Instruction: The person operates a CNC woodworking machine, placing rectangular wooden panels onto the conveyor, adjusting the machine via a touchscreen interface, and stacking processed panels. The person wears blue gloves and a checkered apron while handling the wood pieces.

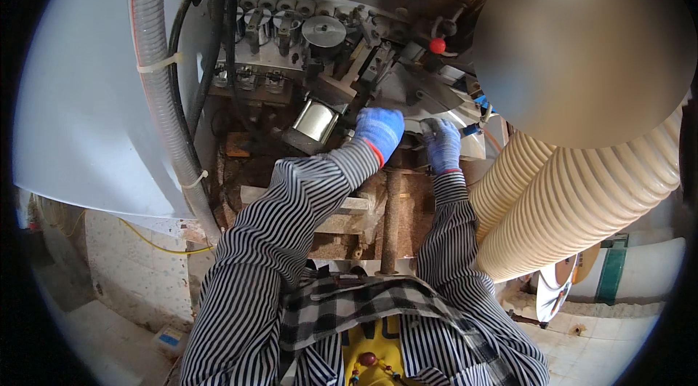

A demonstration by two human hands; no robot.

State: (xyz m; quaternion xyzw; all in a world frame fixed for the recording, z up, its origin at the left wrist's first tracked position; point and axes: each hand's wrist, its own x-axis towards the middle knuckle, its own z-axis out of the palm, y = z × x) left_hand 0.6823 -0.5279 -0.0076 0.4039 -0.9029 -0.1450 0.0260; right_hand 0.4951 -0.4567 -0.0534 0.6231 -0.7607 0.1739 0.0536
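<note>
Both my hands wear blue knit gloves and are inside a machine. My left hand (379, 130) is closed in a fist beside a shiny metal cylinder (316, 121); whatever its fingers hold is hidden. To its right, my right hand (442, 145) has its fingers curled at the edge of pale metal parts, and I cannot make out what they grip. Just beyond the hands lies a dark, smooth curved plate (429, 92). A round metal disc (323, 32) sits farther back, near a red ball knob (437, 45).
A clear ribbed hose (156, 59) and black cables run down the left, beside a large white panel (87, 110). Two thick cream ribbed hoses (574, 197) cross on the right. Rows of small rollers (276, 3) stand at the back. A rusty upright rod (390, 222) is below my hands.
</note>
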